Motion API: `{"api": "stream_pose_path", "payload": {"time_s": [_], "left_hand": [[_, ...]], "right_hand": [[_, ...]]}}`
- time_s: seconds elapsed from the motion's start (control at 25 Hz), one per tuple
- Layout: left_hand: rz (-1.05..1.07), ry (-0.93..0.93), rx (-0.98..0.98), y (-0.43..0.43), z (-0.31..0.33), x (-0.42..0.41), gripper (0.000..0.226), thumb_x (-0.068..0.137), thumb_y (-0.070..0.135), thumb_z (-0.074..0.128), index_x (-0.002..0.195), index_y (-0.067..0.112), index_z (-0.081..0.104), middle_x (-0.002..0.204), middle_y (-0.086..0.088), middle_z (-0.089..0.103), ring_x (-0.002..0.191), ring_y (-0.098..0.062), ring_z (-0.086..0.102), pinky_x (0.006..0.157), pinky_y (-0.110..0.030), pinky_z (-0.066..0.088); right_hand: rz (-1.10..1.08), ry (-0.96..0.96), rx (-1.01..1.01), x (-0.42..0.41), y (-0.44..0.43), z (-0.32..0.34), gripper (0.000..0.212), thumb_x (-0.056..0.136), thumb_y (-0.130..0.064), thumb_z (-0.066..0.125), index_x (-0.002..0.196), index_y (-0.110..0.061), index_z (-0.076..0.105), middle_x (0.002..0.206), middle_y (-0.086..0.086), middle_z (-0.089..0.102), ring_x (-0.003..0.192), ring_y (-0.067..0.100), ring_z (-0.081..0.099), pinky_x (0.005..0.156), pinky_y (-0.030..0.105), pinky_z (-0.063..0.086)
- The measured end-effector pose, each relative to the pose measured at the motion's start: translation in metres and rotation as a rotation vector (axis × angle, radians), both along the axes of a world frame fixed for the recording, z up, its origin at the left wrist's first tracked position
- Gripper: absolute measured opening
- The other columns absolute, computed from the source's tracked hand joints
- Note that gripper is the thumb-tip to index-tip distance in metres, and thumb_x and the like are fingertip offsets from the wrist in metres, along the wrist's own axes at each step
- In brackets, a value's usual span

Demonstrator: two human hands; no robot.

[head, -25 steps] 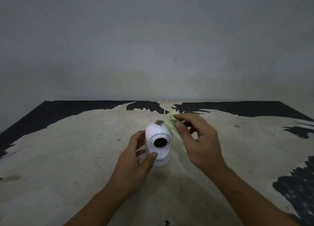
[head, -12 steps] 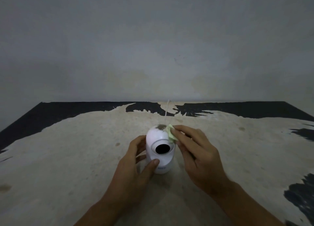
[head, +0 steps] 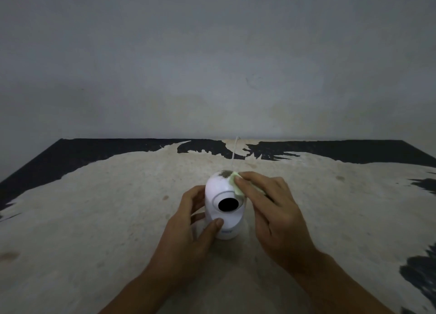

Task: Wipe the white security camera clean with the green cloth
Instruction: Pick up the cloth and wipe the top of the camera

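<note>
The white security camera point(head: 224, 221) stands upright on the table, its round black lens facing me and a dark patch of dirt point(head: 225, 174) on its crown. My left hand point(head: 188, 233) wraps around its left side and base, thumb across the front. My right hand point(head: 271, 209) presses the folded green cloth point(head: 234, 184) against the camera's upper right side, right beside the dirt patch. Most of the cloth is hidden under my fingers.
A worn table top point(head: 94, 219) with beige bare patches and black edges stretches to a grey wall point(head: 212, 65). A thin white cable point(head: 234, 150) runs from behind the camera toward the wall.
My right hand has brought the cloth down from behind the camera onto its upper right side. The left hand keeps its hold. The view has shifted slightly.
</note>
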State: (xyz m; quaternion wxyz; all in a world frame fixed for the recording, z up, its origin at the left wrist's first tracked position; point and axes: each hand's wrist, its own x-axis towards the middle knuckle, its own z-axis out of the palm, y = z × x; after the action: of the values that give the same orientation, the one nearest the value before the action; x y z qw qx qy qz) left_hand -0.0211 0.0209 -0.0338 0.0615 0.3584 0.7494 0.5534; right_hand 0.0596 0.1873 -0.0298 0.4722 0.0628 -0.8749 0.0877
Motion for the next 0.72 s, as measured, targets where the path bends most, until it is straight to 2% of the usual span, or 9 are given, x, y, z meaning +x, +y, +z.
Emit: {"api": "stream_pose_path", "payload": {"time_s": [0.08,0.16,0.24,0.32,0.44,0.56,0.64,0.72], "left_hand": [[-0.007,0.004,0.011,-0.001,0.0,0.0,0.058,0.07,0.049,0.059,0.121,0.046,0.032,0.119,0.034,0.045,0.109,0.013,0.047,0.082,-0.006,0.045],[-0.012,0.0,0.02,-0.001,-0.001,0.0,0.057,0.07,0.049,0.059,0.121,0.047,0.033,0.122,0.032,0.046,0.11,0.014,0.047,0.083,-0.005,0.045],[-0.014,-0.011,0.02,-0.001,-0.001,-0.001,0.055,0.07,0.05,0.059,0.117,0.052,0.032,0.12,0.033,0.046,0.108,0.018,0.047,0.08,-0.002,0.044],[-0.014,-0.014,0.01,-0.001,-0.001,-0.001,0.053,0.069,0.051,0.059,0.114,0.054,0.032,0.118,0.036,0.046,0.106,0.021,0.045,0.077,0.0,0.043],[-0.021,-0.015,0.028,-0.001,0.0,0.0,0.052,0.07,0.049,0.06,0.115,0.052,0.033,0.12,0.034,0.046,0.109,0.018,0.045,0.08,0.001,0.042],[-0.017,-0.011,0.038,-0.001,0.0,0.001,0.054,0.07,0.049,0.059,0.118,0.048,0.034,0.123,0.029,0.048,0.111,0.012,0.048,0.084,-0.006,0.045],[-0.01,-0.009,0.037,-0.001,-0.001,0.0,0.057,0.071,0.048,0.06,0.122,0.044,0.035,0.126,0.025,0.05,0.112,0.005,0.051,0.09,-0.015,0.046],[-0.008,0.002,0.03,0.0,-0.002,0.0,0.057,0.071,0.049,0.06,0.122,0.046,0.034,0.125,0.027,0.049,0.11,0.006,0.051,0.087,-0.012,0.045]], "right_hand": [[-0.053,-0.016,-0.082,-0.001,0.01,-0.003,0.038,0.092,-0.002,0.045,0.129,-0.007,0.051,0.12,0.013,0.064,0.107,0.022,0.056,0.095,0.024,0.046],[-0.059,-0.013,-0.126,0.0,0.013,-0.004,0.042,0.089,0.0,0.047,0.13,-0.009,0.049,0.119,0.012,0.064,0.106,0.021,0.056,0.092,0.028,0.047],[-0.022,0.029,-0.077,0.002,0.003,0.0,0.032,0.096,-0.007,0.041,0.126,-0.005,0.053,0.119,0.014,0.065,0.105,0.022,0.057,0.093,0.026,0.047],[0.026,0.023,0.015,0.004,-0.007,0.003,0.035,0.103,-0.018,0.032,0.124,-0.003,0.056,0.12,0.014,0.065,0.106,0.022,0.057,0.093,0.024,0.047],[-0.006,-0.003,-0.053,0.0,0.003,-0.001,0.033,0.101,-0.014,0.034,0.125,-0.006,0.055,0.12,0.012,0.064,0.105,0.021,0.056,0.094,0.022,0.045],[-0.053,-0.012,-0.193,-0.002,0.013,-0.006,0.039,0.09,-0.007,0.04,0.127,-0.012,0.052,0.118,0.008,0.065,0.105,0.018,0.054,0.092,0.027,0.047],[-0.023,0.031,-0.163,0.0,0.005,-0.001,0.033,0.097,-0.012,0.038,0.125,-0.008,0.054,0.118,0.01,0.065,0.106,0.019,0.056,0.093,0.024,0.047],[0.036,0.049,-0.064,0.003,-0.007,0.004,0.04,0.103,-0.023,0.03,0.12,-0.002,0.06,0.118,0.013,0.066,0.104,0.021,0.058,0.092,0.025,0.048]]}}
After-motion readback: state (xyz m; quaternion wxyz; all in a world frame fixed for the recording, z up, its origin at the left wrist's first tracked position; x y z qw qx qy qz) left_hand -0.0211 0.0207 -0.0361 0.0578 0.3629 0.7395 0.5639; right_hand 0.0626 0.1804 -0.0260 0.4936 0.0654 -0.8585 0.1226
